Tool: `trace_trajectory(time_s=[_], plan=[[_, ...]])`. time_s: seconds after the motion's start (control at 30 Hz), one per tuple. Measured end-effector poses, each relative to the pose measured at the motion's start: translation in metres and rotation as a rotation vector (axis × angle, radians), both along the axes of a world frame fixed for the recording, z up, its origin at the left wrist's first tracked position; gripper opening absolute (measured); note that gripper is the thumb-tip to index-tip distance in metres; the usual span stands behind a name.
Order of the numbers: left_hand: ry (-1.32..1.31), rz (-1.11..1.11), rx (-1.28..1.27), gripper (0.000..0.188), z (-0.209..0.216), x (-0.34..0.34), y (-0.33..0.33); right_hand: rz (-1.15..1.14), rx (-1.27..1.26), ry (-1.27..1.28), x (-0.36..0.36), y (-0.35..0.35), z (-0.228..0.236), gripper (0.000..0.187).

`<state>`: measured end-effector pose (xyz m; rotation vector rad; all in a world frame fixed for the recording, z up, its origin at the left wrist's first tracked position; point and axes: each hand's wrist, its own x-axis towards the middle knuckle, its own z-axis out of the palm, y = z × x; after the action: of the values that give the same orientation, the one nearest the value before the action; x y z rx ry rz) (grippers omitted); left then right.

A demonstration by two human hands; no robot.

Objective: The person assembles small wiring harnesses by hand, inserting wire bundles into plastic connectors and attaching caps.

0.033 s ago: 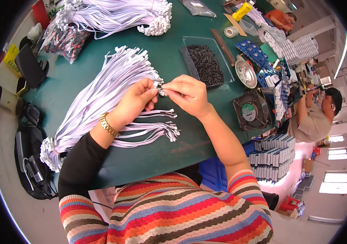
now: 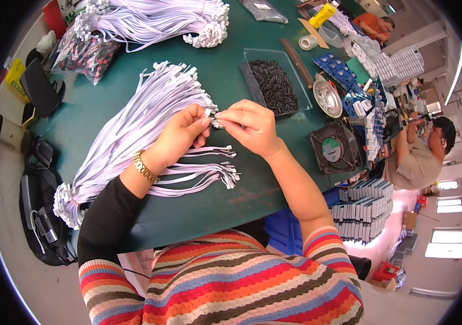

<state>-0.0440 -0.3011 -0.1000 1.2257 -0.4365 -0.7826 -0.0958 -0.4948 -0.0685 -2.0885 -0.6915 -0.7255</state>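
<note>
A thick bundle of white ribbon cables (image 2: 133, 119) with small white end connectors lies slantwise on the green table. Over its right side, my left hand (image 2: 182, 132) is closed in a pinch on the white connector end (image 2: 207, 112) of one cable. My right hand (image 2: 252, 127) meets it there, thumb and fingertips pressed together at the same end; whatever small piece they grip is hidden. Below my left hand, several separated cables (image 2: 204, 172) stretch to the right, their ends fanned out and some dark-tipped.
A clear tray (image 2: 245, 76) of small black tubular pieces stands beyond my right hand. To the right are a metal dish (image 2: 327, 97), a fan (image 2: 335, 146) and blue parts (image 2: 339, 70). Another cable bundle (image 2: 155, 21) lies at the back. A co-worker (image 2: 417, 157) sits at the right.
</note>
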Motion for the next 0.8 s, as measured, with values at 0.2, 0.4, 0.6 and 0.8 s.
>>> trace_trajectory(time_s=[0.2,0.4,0.6,0.8], plan=[[0.011,0.003,0.002,0.009,-0.0001,-0.0006,0.0009,-0.002,-0.023,-0.016,0.0009,-0.0013,-0.0010,0.021],[0.031,-0.003,-0.021,0.009,-0.0005,-0.0005,0.0011,-0.006,-0.018,-0.046,0.0001,-0.0010,-0.0005,0.023],[0.021,0.002,-0.015,0.009,0.0012,-0.0008,0.0006,-0.003,-0.011,-0.030,0.0010,-0.0023,-0.0016,0.023],[0.007,-0.004,-0.004,0.011,0.0015,-0.0005,0.0010,-0.010,0.024,0.023,0.0024,-0.0016,-0.0035,0.021]])
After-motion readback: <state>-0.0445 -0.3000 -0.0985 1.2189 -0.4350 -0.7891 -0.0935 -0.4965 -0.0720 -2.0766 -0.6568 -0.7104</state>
